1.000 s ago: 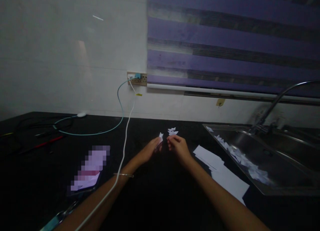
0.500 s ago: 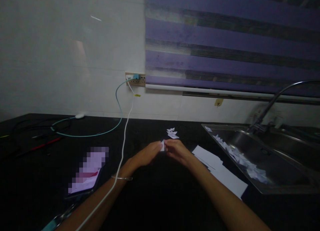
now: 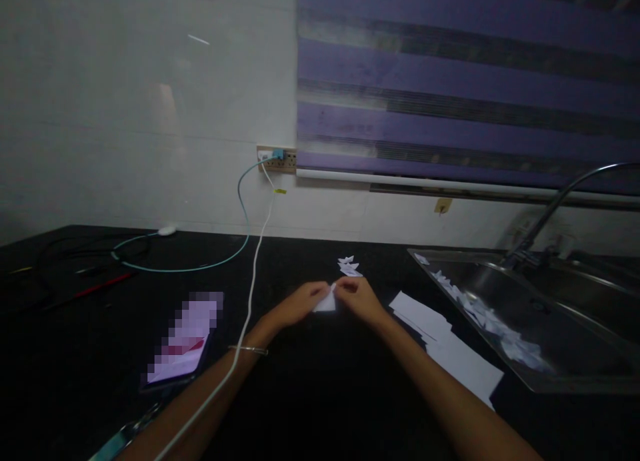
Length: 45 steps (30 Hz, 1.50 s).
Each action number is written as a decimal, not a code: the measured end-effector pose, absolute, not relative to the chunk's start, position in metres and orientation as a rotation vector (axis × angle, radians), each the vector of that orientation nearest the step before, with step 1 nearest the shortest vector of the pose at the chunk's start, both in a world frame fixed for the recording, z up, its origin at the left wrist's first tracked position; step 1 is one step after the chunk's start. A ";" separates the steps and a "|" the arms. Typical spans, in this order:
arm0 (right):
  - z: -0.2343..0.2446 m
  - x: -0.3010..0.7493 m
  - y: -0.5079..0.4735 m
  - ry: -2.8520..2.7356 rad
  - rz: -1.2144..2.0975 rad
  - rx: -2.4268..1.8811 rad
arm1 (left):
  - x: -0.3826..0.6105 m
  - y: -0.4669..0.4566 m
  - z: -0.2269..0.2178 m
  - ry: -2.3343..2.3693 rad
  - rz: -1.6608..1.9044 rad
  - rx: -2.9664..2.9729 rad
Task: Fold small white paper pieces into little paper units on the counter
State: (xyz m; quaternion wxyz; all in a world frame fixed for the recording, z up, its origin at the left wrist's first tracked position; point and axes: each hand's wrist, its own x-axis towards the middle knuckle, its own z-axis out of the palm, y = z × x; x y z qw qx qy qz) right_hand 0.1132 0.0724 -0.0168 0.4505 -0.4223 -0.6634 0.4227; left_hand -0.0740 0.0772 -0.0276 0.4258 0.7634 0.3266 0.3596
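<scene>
A small folded piece of white paper (image 3: 326,303) is held between my two hands, above the dark countertop (image 3: 320,381). My left hand (image 3: 304,301) pinches its left side near the top. At its upper right corner the fingertips of my right hand (image 3: 361,297) are closed on it. Just beyond my hands stand several small folded paper boats (image 3: 349,266). A stack of white paper sheets (image 3: 450,354) lies beside my right forearm. Which fold is being pressed is too small to make out.
To the right is a steel sink (image 3: 525,381) with a row of folded paper pieces (image 3: 493,321) along its left edge and a curved faucet (image 3: 555,201). A phone (image 3: 185,344) lies on the left. A white cable (image 3: 253,281) crosses over my left forearm from the wall socket (image 3: 287,161).
The folded paper now shows a wider face below my fingers, and my right fingers have shifted to its top corner. The whole view has moved slightly.
</scene>
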 end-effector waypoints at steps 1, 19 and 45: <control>-0.017 0.113 0.072 -1.652 1.031 -1.031 | -0.073 0.078 -0.026 0.819 0.883 1.921; -0.015 0.101 0.060 -1.629 0.568 -1.025 | -0.066 0.072 -0.025 1.044 1.046 2.107; -0.017 0.105 0.066 -1.522 1.159 -0.919 | -0.076 0.072 -0.025 0.704 0.963 1.805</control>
